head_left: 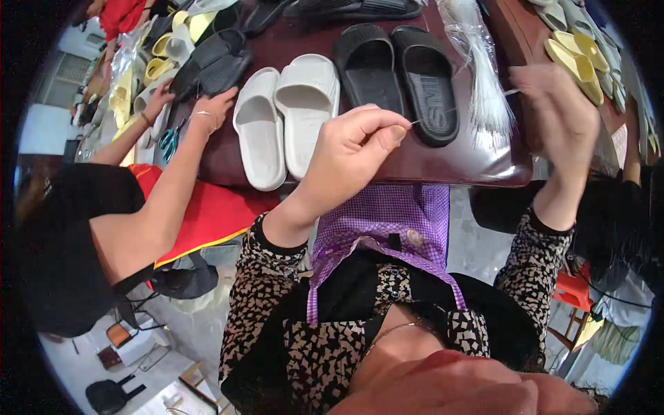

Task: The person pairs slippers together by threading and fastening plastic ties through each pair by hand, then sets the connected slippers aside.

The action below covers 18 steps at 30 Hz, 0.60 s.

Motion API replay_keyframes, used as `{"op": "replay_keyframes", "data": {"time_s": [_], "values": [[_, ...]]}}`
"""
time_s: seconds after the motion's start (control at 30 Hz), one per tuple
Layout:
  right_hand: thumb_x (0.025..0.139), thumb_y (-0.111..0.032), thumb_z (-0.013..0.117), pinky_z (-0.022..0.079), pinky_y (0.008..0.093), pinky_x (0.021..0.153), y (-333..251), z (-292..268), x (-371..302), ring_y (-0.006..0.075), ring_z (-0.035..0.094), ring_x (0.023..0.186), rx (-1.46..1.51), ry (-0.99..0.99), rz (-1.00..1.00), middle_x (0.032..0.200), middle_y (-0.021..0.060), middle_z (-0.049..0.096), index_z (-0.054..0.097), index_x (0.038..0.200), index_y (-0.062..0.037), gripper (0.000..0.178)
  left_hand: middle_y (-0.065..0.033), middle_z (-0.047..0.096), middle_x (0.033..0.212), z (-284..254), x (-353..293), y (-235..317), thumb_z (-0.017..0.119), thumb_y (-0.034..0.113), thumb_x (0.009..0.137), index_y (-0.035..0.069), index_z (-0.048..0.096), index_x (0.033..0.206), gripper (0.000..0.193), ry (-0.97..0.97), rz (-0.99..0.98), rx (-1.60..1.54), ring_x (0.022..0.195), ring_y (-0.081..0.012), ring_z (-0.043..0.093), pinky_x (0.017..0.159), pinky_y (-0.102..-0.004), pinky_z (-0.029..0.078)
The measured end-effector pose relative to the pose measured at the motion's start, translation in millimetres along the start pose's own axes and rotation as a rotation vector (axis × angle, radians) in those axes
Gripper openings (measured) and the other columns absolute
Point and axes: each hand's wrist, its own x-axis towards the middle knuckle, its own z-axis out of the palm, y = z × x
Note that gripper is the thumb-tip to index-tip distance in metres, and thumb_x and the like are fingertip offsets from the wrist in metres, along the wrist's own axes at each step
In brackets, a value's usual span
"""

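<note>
My left hand (356, 149) is closed in a pinch, thumb against forefinger, on a thin white strand (416, 123) that sticks out toward the right. It hovers over the near table edge, in front of a pair of black slide sandals (427, 86). My right hand (561, 114) is raised at the table's right corner, blurred, its fingertips closed on a small white end. Whether both ends belong to one strand I cannot tell. Between my hands lies a bundle of white plastic strands (490, 104) in a clear bag. Left of the black pair sits a pair of white slides (304, 114).
A dark red table (477, 176) bears the footwear. On my left a co-worker's hands (213, 111) touch black slides (220, 59); turquoise-handled scissors (168, 143) lie close by. Yellow slides (577, 62) are at the right, more yellow and white ones far left. A red stool (573, 290) stands behind right.
</note>
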Motion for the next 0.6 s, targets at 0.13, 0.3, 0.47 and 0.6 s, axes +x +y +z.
{"op": "replay_keyframes", "data": {"time_s": [0.13, 0.3, 0.47, 0.6], "values": [[0.081, 0.006, 0.056, 0.048, 0.0255, 0.073, 4.8, -15.0, -8.6, 0.0145, 0.061, 0.081, 0.095, 0.061, 0.108, 0.085, 0.0081, 0.064, 0.063, 0.091, 0.0034, 0.012, -0.0100, 0.059, 0.078, 0.2, -6.5, 19.3, 0.063, 0.004, 0.081, -0.002, 0.063, 0.091, 0.011, 0.041, 0.427, 0.306, 0.066, -0.0178, 0.056, 0.058, -0.0280, 0.045], [0.081, 0.007, 0.054, 0.047, 0.0256, 0.075, 37.8, 11.0, -24.2, 0.0144, 0.059, 0.081, 0.336, -0.327, 0.393, 0.085, 0.0085, 0.063, 0.061, 0.090, 0.0058, 0.011, -0.0115, 0.058, 0.080, 18.2, -19.1, 11.9, 0.065, 0.001, 0.075, -0.001, 0.061, 0.086, 0.012, -0.041, 0.579, 0.447, 0.069, -0.0254, 0.056, 0.063, -0.0327, 0.047], [0.080, 0.006, 0.056, 0.047, 0.0264, 0.073, 45.5, 84.2, -21.5, 0.0164, 0.061, 0.077, 0.372, -0.594, 0.309, 0.082, 0.0097, 0.063, 0.062, 0.090, 0.0056, 0.011, -0.0093, 0.052, 0.077, 17.6, -31.9, -30.8, 0.065, 0.010, 0.073, 0.003, 0.058, 0.076, 0.010, -0.089, 0.483, 0.578, 0.072, -0.0257, 0.052, 0.067, -0.0348, 0.045], [0.078, 0.004, 0.058, 0.048, 0.0289, 0.071, 51.2, 99.7, -11.5, 0.0213, 0.063, 0.077, 0.280, -0.652, 0.279, 0.081, 0.0129, 0.064, 0.063, 0.090, 0.0048, 0.012, -0.0081, 0.056, 0.075, 20.9, -19.7, -38.7, 0.064, 0.010, 0.076, 0.002, 0.059, 0.076, 0.009, -0.118, 0.485, 0.649, 0.068, -0.0247, 0.055, 0.065, -0.0338, 0.046]]}}
